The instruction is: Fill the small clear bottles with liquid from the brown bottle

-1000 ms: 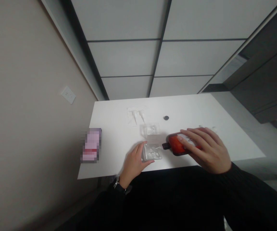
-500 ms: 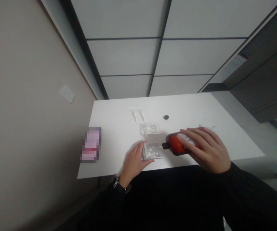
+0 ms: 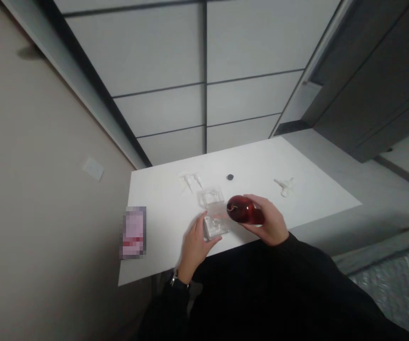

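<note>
White table (image 3: 162, 246) against a beige wall. My right hand (image 3: 266, 222) has its fingers wrapped around a red bottle (image 3: 244, 210), tipped over a clear plastic box (image 3: 216, 225) near the table's front edge. My left hand (image 3: 194, 246) grips that box's left side with curled fingers.

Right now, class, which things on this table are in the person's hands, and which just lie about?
In hand:
left hand on near clear container
right hand holding red bottle

Lying about:
far clear container
black cap
white pump heads
white nozzle
</note>
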Demonstrator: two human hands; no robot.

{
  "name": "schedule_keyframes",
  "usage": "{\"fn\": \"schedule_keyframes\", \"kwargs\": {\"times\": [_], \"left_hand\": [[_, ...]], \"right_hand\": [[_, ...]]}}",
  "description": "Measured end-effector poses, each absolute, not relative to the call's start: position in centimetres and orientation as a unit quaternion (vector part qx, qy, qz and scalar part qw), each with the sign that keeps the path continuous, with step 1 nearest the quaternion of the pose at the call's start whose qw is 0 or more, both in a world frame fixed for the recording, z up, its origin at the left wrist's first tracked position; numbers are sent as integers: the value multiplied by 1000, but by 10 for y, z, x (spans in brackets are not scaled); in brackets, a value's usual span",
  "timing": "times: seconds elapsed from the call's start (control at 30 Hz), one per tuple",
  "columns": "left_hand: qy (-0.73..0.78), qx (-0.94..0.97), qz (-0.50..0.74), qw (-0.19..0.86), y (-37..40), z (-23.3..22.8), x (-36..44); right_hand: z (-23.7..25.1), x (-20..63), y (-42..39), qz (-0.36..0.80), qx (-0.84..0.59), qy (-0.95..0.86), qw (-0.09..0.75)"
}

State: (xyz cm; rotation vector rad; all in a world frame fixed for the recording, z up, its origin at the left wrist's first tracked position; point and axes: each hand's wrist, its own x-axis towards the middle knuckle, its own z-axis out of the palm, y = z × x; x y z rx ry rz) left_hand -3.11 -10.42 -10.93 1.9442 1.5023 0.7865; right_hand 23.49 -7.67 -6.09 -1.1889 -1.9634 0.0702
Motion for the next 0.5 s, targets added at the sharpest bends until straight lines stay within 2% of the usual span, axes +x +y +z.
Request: {"fn": "schedule_keyframes", "kwargs": {"times": [0.13, 0.33, 0.5], "left_hand": [[564, 716, 305, 277, -107, -106, -32], [589, 722, 283, 227, -108, -92, -48], [618, 718, 262, 186, -90, -83, -63]], "right_hand": [[-104, 236, -72, 149, -514, -642, 549], [-127, 242, -69, 173, -523, -581, 599], [-128, 245, -75, 216, -520, -566, 601]]}}
